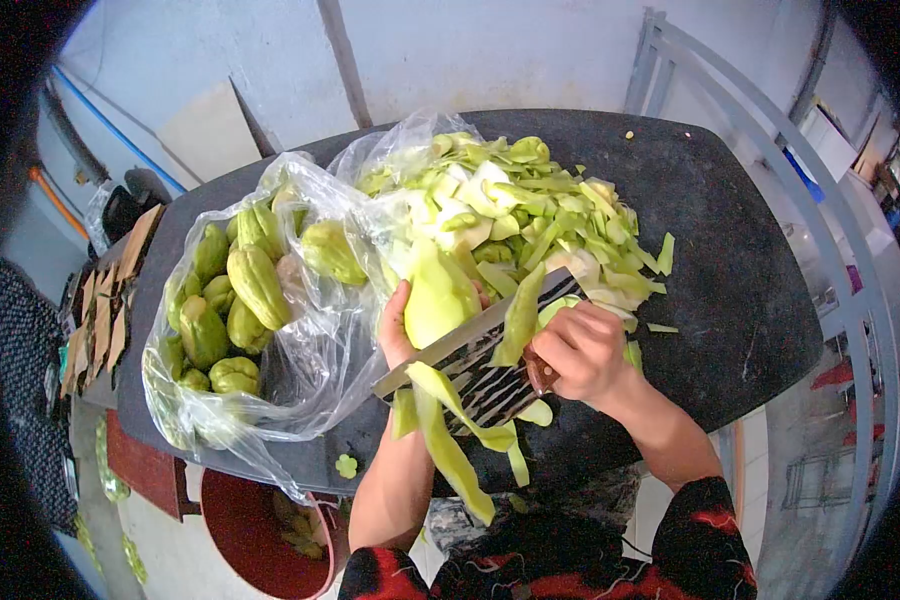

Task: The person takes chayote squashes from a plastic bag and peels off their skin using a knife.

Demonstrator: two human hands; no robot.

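Observation:
My left hand [394, 325] is wrapped round a peeled, pale green chayote [436, 305], most of its fingers hidden behind it. In my right hand [582, 352], a broad-bladed cleaver [485, 392] is gripped by its brown wooden handle, the blade slanting across just below the chayote. Long strips of green peel [450, 455] cling to the blade and hang off its lower side. Beyond both hands lies a heap of peelings [540, 205] with paler pieces among them. To the left, a clear plastic bag [320, 365] holds several unpeeled chayotes [257, 285].
Everything rests on a dark table [730, 250] with rounded corners. A red bucket [225, 535] with scraps inside stands below its front left edge. Grey metal railing [820, 180] runs along the right. Cardboard pieces [105, 310] lie at the left, and a pale wall backs the table.

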